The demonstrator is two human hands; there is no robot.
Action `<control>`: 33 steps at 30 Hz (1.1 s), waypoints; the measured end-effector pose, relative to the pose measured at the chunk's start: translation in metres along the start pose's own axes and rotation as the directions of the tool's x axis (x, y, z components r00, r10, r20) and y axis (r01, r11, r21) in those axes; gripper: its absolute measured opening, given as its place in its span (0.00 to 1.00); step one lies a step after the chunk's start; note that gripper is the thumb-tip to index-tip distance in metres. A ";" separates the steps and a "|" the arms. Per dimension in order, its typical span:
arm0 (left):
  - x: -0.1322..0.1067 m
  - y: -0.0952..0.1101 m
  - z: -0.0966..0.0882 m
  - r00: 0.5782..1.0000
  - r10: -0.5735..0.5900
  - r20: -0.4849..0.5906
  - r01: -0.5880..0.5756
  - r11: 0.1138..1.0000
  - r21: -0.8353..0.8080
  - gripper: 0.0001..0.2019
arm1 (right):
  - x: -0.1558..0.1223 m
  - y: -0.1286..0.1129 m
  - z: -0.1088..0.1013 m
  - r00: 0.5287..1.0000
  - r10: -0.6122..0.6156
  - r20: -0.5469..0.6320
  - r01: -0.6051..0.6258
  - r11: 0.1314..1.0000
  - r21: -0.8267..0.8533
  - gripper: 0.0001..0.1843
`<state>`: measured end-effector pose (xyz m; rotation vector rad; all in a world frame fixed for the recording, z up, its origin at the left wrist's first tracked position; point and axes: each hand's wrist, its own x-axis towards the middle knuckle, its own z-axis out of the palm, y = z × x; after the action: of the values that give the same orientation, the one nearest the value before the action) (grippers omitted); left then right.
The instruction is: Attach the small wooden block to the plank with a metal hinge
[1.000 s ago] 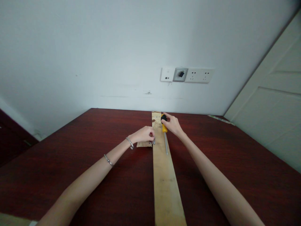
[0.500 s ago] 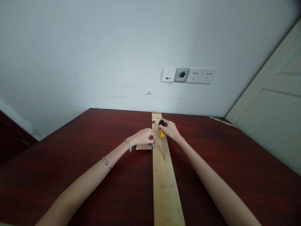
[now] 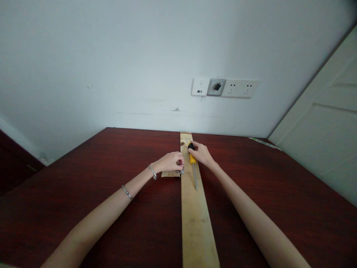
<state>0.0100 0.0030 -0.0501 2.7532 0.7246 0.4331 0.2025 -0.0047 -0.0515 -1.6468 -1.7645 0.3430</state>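
A long pale wooden board [image 3: 196,223] runs from the near edge up to the wall. A shorter piece of wood [image 3: 170,174] lies against its left side, partly under my left hand [image 3: 174,162]. My left hand is closed in a pinch above the joint, where a small shiny metal piece [image 3: 180,171] shows below the fingers. Whether the fingers hold that piece is hidden. My right hand [image 3: 202,152] is closed round the black and yellow handle of a screwdriver [image 3: 193,159]. The shaft points back toward me over the board, its tip apart from the metal piece.
Both boards lie on a dark red wooden table [image 3: 125,149]. Behind it rises a white wall with socket plates [image 3: 240,88]. A white panelled door [image 3: 329,130] stands at the right, with a thin pale strip [image 3: 264,143] near the table's far right corner.
The view has shifted very slightly. Both hands and the screwdriver keep almost the same places on the board.
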 end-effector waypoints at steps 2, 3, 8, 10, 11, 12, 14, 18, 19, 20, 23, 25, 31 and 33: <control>0.000 0.000 0.001 1.000 -0.017 -0.012 0.017 1.000 -0.007 0.02 | 0.001 0.002 0.002 1.000 0.006 0.001 -0.006 1.000 -0.006 0.29; 0.000 0.000 0.001 1.000 -0.027 -0.014 0.027 1.000 -0.015 0.02 | 0.001 0.003 0.002 1.000 0.011 0.003 -0.011 1.000 -0.007 0.28; 0.000 0.000 0.001 0.999 -0.051 -0.012 0.051 0.998 -0.047 0.02 | 0.002 0.007 0.005 1.000 0.025 0.017 -0.025 1.000 -0.010 0.27; -0.001 0.000 0.002 0.999 -0.045 -0.019 0.044 0.998 -0.053 0.01 | 0.002 0.008 0.006 0.999 0.026 0.018 -0.026 1.000 -0.012 0.27; -0.001 0.000 0.003 0.999 -0.041 -0.027 0.040 0.998 -0.058 0.01 | 0.002 0.008 0.006 0.999 0.026 0.019 -0.026 1.000 -0.014 0.27; -0.001 -0.001 0.005 0.999 -0.038 -0.038 0.036 0.997 -0.063 0.01 | 0.002 0.008 0.007 0.999 0.026 0.021 -0.025 1.000 -0.019 0.27; -0.001 -0.002 0.007 0.997 -0.038 -0.071 0.033 0.997 -0.076 0.01 | 0.001 0.008 0.008 1.000 0.019 0.023 -0.019 0.999 -0.029 0.27; 0.000 -0.001 0.008 0.988 -0.063 -0.140 0.046 0.992 -0.118 0.01 | -0.001 0.008 0.009 0.999 0.007 0.033 -0.006 0.999 -0.032 0.29; 0.000 -0.001 0.008 0.985 -0.068 -0.156 0.049 0.991 -0.123 0.01 | -0.001 0.008 0.009 0.999 0.005 0.037 -0.004 1.000 -0.031 0.29; 0.001 0.000 0.007 0.983 -0.070 -0.172 0.049 0.991 -0.126 0.01 | -0.001 0.008 0.009 0.999 0.003 0.038 -0.002 1.000 -0.031 0.28; 0.001 0.002 0.003 0.975 -0.061 -0.212 0.030 0.989 -0.147 0.01 | -0.002 0.008 0.010 1.000 0.001 0.030 0.000 0.999 -0.036 0.28; 0.001 0.002 0.000 0.970 -0.059 -0.235 0.014 0.982 -0.189 0.02 | -0.002 0.009 0.012 1.000 0.001 0.024 -0.001 0.999 -0.034 0.28; -0.004 -0.010 -0.015 0.946 -0.134 -0.294 0.040 0.951 -0.305 0.01 | 0.000 0.015 0.018 1.000 0.010 0.019 -0.010 1.000 -0.011 0.28; -0.007 -0.019 -0.022 0.936 -0.172 -0.308 0.061 0.939 -0.339 0.01 | 0.000 0.017 0.019 1.000 0.015 0.016 -0.015 1.000 -0.013 0.28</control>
<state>-0.0117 0.0192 -0.0377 2.3363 0.8081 0.9204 0.2032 0.0026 -0.0760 -1.6716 -1.7709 0.3531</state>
